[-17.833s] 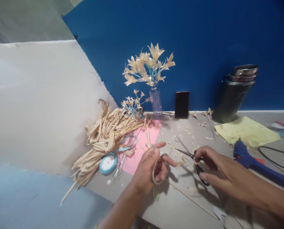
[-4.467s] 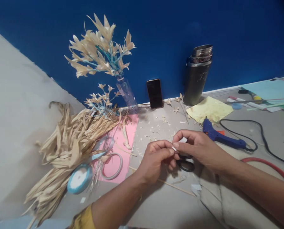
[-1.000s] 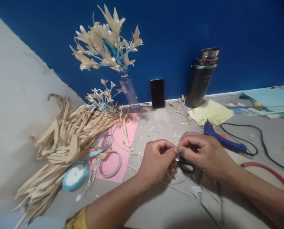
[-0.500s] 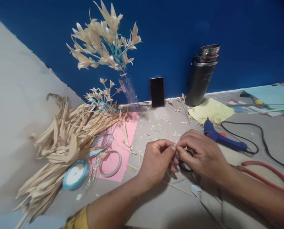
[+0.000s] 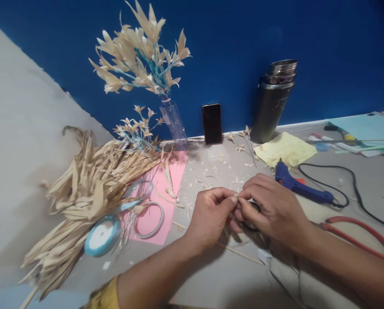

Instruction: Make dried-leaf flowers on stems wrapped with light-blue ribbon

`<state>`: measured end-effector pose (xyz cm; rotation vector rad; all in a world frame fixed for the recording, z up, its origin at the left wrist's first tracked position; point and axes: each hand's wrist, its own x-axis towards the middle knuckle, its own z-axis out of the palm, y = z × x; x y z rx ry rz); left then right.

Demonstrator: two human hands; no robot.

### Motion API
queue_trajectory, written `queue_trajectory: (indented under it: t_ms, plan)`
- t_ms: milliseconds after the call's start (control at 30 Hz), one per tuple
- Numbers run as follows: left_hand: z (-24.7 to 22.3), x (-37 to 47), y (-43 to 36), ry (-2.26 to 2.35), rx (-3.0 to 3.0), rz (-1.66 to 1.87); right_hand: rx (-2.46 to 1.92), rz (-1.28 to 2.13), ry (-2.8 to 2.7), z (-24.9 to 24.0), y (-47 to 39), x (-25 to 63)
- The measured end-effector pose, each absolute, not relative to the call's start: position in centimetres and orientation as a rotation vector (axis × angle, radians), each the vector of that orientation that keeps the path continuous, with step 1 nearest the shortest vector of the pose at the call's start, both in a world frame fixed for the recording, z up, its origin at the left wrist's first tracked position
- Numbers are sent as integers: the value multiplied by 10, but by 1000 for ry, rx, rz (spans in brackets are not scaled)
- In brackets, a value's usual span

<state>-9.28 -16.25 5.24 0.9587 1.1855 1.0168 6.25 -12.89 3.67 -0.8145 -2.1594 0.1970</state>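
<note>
While left hand and right hand pinched a barely visible piece | over worktop, behind front edge | light, steady pressure seemed best

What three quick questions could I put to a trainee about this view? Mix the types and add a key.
1. True or false: the left hand is far from the right hand.
2. The nozzle of the blue glue gun is nearest to the:
A) yellow sheet
B) pink sheet
C) clear bottle
3. Fill in: the phone stands between the clear bottle and the ____.

Key: 1 false, their fingertips come together; 2 A; 3 dark flask.
</note>
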Motion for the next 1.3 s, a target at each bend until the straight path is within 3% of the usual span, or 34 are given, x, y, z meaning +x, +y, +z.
queue_trajectory:
  t_ms: [267, 633, 967, 1300]
  plan:
    - [50, -91, -163, 1185, 906, 1039, -821, 124, -2190, 34, -131, 61]
    - [51, -91, -163, 1129, 871, 1032, -913, 430, -2029, 36, -129, 61]
    - [52, -94, -162, 1280, 983, 1030, -908, 422, -2043, 35, -130, 61]
    - [47, -98, -160, 1101, 898, 1045, -1151, 1106, -1821, 51, -128, 61]
